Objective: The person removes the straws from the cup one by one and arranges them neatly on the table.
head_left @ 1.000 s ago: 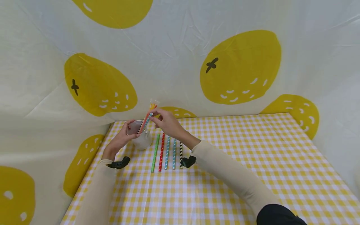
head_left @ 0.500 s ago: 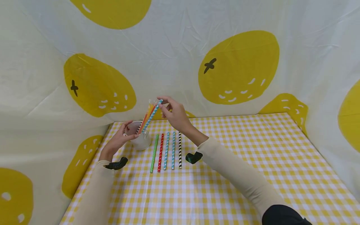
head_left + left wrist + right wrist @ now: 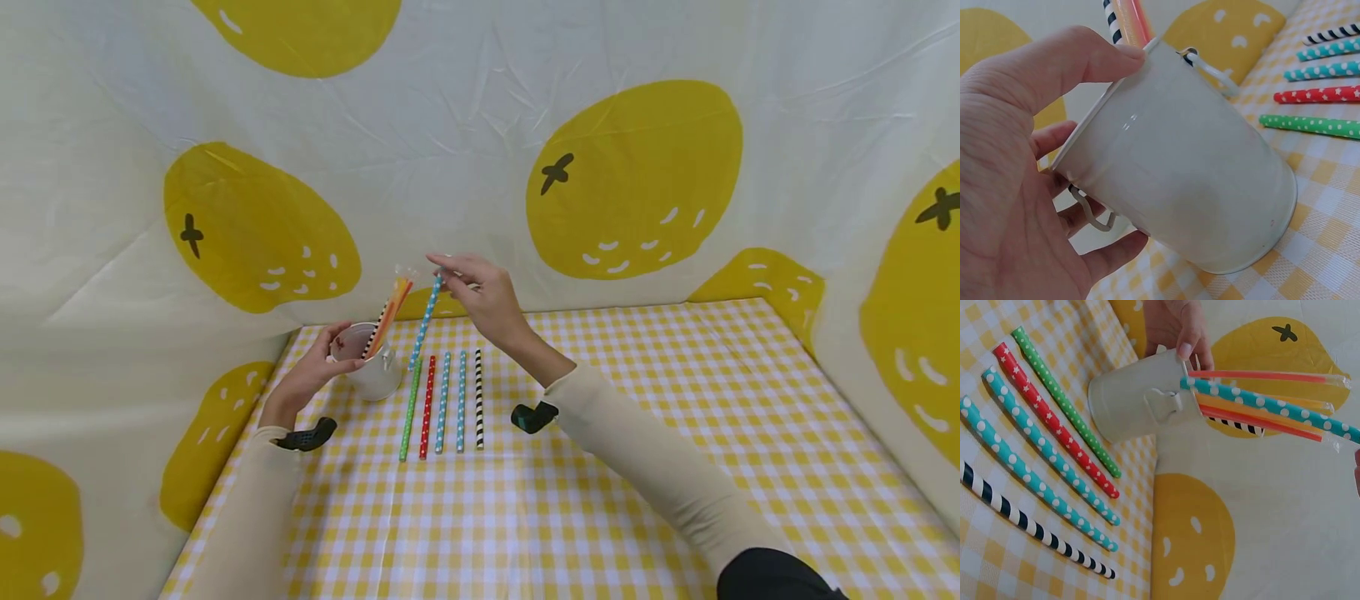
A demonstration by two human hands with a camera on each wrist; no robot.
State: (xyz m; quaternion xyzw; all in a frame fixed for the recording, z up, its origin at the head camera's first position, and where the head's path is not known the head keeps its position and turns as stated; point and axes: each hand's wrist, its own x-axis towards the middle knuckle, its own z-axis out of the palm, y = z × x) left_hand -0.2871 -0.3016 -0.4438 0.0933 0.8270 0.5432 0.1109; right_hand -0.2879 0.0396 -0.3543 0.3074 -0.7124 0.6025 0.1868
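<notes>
My left hand grips the rim of a small white metal bucket, with the thumb over the near edge. In the left wrist view the bucket leans, and a side handle hangs by the fingers. Several clear-wrapped orange and red straws and a black-and-white striped straw stand in it. My right hand pinches the top of a blue straw with white dots. That straw hangs slanted to the right of the bucket, outside it; only fingertips show in the right wrist view.
Right of the bucket several paper straws lie in a row: green dotted, red with stars, two blue dotted and black-and-white striped. A yellow checked cloth covers the table. A lemon-print sheet hangs behind.
My right hand has drawn the blue dotted straw up out of the bucket and carried it to the right. The left hand keeps its hold on the bucket.
</notes>
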